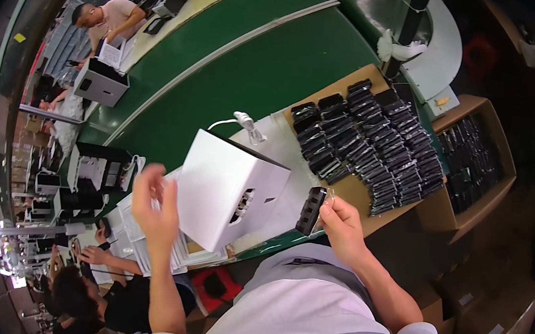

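Note:
A white box-shaped appliance housing (211, 186) stands on the bench in front of me, tilted in view. Its near side has an elongated cutout (242, 205) with small parts inside and a little dark slot. My right hand (343, 231) pinches a black plastic part with recesses along it (310, 210), just right of the housing; clear film shows at the fingers. Left of the housing, my left hand (157, 210) is raised, slightly blurred, fingers apart and with nothing in it. Behind the housing lies a bundled white cord (249, 127).
Rows of film-wrapped black parts (385, 149) lie on cardboard (377, 80) to the right, beside an open carton (506, 175) of more. A green conveyor belt (254, 64) runs behind. Co-workers (115, 15) work at far left; another person (95, 293) sits at lower left.

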